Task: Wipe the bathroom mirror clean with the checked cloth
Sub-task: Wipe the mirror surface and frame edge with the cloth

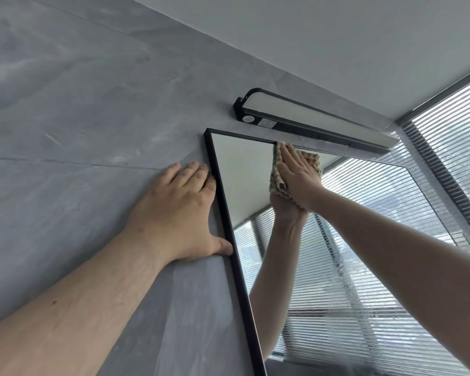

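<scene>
Right hand [299, 176] flat, pressing checked cloth [276, 180] onto mirror [244, 169] top edge; left hand [179, 210] spread on wall [79, 118] — overshoot upward and you strike the lamp [310, 123].

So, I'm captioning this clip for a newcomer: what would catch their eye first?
The right hand pressing the checked cloth flat against the mirror near its top edge, just under the black wall light. Then the left hand, spread on the grey wall beside the mirror's black frame.
</scene>
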Available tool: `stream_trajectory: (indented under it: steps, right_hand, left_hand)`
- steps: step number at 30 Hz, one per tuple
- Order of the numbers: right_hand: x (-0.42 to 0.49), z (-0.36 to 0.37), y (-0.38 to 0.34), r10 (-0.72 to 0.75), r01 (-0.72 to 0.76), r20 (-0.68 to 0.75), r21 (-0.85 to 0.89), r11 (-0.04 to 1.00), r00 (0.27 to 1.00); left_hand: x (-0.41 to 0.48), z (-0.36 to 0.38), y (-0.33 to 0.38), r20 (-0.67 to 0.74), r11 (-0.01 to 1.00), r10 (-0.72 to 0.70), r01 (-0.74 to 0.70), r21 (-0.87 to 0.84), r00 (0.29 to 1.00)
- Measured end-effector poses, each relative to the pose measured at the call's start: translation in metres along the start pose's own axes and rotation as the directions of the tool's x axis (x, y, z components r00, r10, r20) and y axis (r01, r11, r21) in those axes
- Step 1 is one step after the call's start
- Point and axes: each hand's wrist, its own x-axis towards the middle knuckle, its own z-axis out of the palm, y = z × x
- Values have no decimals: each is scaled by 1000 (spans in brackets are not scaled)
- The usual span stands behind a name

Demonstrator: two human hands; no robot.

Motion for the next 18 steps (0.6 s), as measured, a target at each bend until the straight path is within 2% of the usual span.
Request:
stream_trajectory:
  steps: [7, 13, 18]
  right_hand:
    - [-79, 19, -19, -188, 190, 43, -45, 981, 981]
    - [-168, 34, -27, -424, 432, 88, -103, 896, 901]
    - [-177, 34, -31, -454, 466, 131, -75, 882, 881]
  left_hand:
    - [-1, -1, 0, 15, 1000, 4, -4, -14, 1000]
    - [-2, -2, 0, 9, 999, 4, -4, -33, 1000]
    - [-3, -2, 0, 0, 1000, 8, -8, -28, 1000]
